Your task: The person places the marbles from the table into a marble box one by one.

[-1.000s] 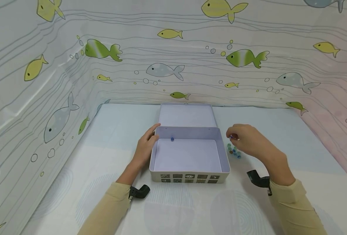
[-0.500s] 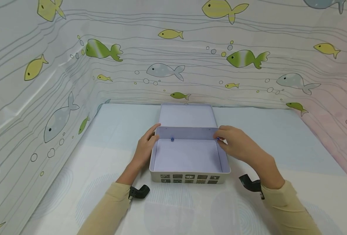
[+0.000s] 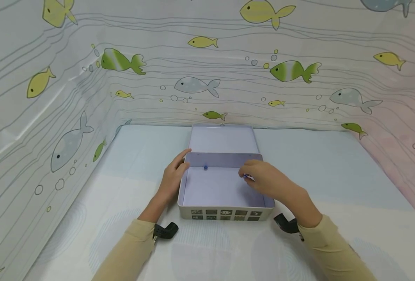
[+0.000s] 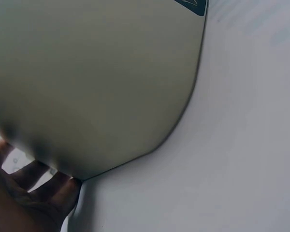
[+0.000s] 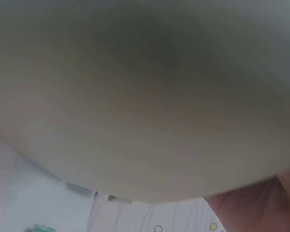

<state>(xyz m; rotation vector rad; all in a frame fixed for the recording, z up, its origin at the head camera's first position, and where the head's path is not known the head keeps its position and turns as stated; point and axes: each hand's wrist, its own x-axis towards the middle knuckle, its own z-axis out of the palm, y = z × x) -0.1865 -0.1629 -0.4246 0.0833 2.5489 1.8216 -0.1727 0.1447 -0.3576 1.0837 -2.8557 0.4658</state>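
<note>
A pale tin box with small dark square pictures along its front stands with its lid folded back. Inside, near the back wall, lies a small blue marble. My left hand holds the box at its left rear corner, the thumb at the rim; in the left wrist view its fingers lie along the outer wall. Over the right part of the box's inside, my right hand pinches a small blue-and-white thing, probably a marble, mostly hidden by the fingers.
Greenish glass marbles show at the lower edge of the right wrist view; the head view hides them behind the right arm. A white patterned cloth covers the table. Fish-printed sheeting rises at the back and sides.
My right hand has moved left from beside the marbles on the table, across the box's right wall, to above its inside, carrying the small thing. My left hand stays in place.
</note>
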